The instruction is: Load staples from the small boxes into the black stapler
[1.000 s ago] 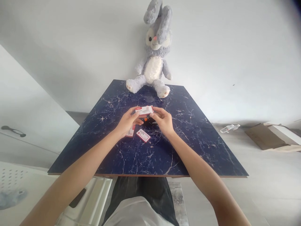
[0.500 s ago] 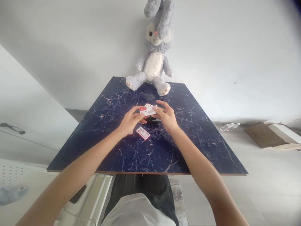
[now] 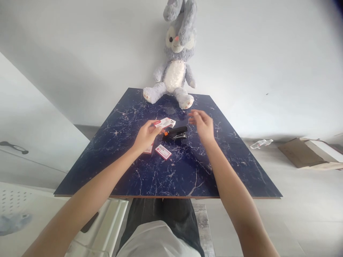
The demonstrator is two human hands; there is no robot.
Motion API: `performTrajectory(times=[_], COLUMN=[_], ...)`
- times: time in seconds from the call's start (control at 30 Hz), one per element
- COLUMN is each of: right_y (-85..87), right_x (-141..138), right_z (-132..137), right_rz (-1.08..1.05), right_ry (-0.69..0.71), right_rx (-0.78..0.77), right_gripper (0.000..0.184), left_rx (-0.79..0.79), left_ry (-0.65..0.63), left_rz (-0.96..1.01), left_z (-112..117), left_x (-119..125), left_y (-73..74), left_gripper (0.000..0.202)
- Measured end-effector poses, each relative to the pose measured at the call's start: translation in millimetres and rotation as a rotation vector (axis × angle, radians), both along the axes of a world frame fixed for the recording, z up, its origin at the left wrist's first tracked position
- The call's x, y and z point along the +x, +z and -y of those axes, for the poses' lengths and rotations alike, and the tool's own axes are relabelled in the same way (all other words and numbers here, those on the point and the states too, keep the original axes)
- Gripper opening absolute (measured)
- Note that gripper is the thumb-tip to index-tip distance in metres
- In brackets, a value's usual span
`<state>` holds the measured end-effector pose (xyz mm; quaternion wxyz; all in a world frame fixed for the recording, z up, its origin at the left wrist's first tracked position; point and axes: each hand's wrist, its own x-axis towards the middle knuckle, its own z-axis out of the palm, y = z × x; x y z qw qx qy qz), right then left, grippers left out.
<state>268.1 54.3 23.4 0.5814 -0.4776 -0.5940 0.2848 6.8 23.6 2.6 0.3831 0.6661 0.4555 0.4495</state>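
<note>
My left hand (image 3: 146, 136) is closed on a small red-and-white box (image 3: 164, 123), its thumb and fingers gripping the left end. The box is held just above a black stapler (image 3: 175, 133) with an orange part at its left end. To the right of the stapler and apart from the box is my right hand (image 3: 203, 125); its fingers point left, loosely bent and slightly blurred, and nothing shows in them. A second red-and-white box (image 3: 163, 152) lies on the table nearer to me. Another similar box (image 3: 148, 149) is partly hidden under my left wrist.
The dark blue marbled table (image 3: 187, 171) has a large grey plush rabbit (image 3: 175, 75) sitting at its back edge against the wall. On the floor to the right are a clear plastic bottle (image 3: 261, 144) and a cardboard box (image 3: 300, 153). A phone (image 3: 90, 222) lies at lower left.
My right hand has let go of the box and moved right. My left hand keeps the box, now tilted with its right end showing. The stapler has come into fuller view.
</note>
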Motion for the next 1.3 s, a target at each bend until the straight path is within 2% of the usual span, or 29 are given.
performTrajectory(times=[0.07,0.13,0.2,0.27,0.33,0.4,0.47,0.53,0.57,0.6,0.7,0.77,0.83,0.9,0.93,1.1,1.2,1.3], right_y=[-2.4,-8.4,-15.1,-19.4,-19.6,-16.1,-10.6,-5.2,-3.1,-1.8,-2.4,-5.7,-10.1,-14.9,-17.3,-23.2,-21.3,-19.4], right_x=[30.2,50.9,57.7,53.5,45.0,37.7,31.5,22.3,15.2,6.2,-27.8,-47.4,-57.6,-58.1,-55.8,-45.9,-48.2,-50.1], right_z=[-9.5,-14.0,-14.0,-11.6,-8.9,-5.9,-0.6,9.0,15.6,23.0,44.9,53.3,54.1,49.1,45.6,34.5,36.6,39.8], right_rz=[0.131,0.314,0.426,0.476,0.503,0.527,0.537,0.542,0.553,0.572,0.693,0.657,0.534,0.398,0.335,0.028,-0.127,-0.263], right_ry=[-0.162,-0.024,0.172,0.308,0.331,0.244,0.105,0.019,0.026,0.066,0.336,0.337,0.28,0.293,0.32,0.421,0.517,0.578], right_rx=[-0.008,-0.15,-0.266,-0.319,-0.301,-0.205,-0.064,0.066,0.112,0.145,0.186,0.239,0.24,0.158,0.098,-0.113,-0.202,-0.278], right_gripper=[0.036,0.03,0.031,0.034,0.032,0.023,0.013,0.007,0.007,0.008,0.012,0.016,0.036,0.053,0.055,0.035,0.039,0.045], left_rx=[0.036,0.081,0.105,0.114,0.133,0.146,0.147,0.155,0.163,0.173,0.182,0.144,0.067,-0.021,-0.056,-0.186,-0.3,-0.364], left_ry=[0.09,0.135,0.128,0.103,0.085,0.077,0.055,0.052,0.065,0.089,0.156,0.113,-0.021,-0.175,-0.226,-0.274,-0.389,-0.462], left_rz=[-0.315,-0.629,-0.789,-0.822,-0.828,-0.837,-0.823,-0.776,-0.743,-0.706,-0.513,-0.288,-0.084,0.01,0.031,0.253,0.425,0.479], left_z=[-7.4,-13.0,-16.2,-17.3,-17.2,-16.6,-15.7,-14.6,-14.2,-13.9,-14.3,-14.9,-14.2,-11.7,-10.0,-1.9,1.2,2.9], left_x=[-9.1,-16.2,-19.7,-19.9,-18.9,-18.0,-17.9,-18.5,-19.0,-19.6,-21.6,-22.8,-23.2,-22.4,-21.6,-18.8,-21.7,-24.5], left_y=[-2.3,-5.2,-7.8,-9.4,-9.9,-9.1,-7.3,-5.5,-5.0,-4.8,-6.0,-6.1,-4.0,0.1,2.5,12.1,16.4,19.3], left_gripper=[0.043,0.038,0.035,0.037,0.044,0.049,0.046,0.041,0.04,0.04,0.041,0.04,0.042,0.045,0.046,0.042,0.04,0.04])
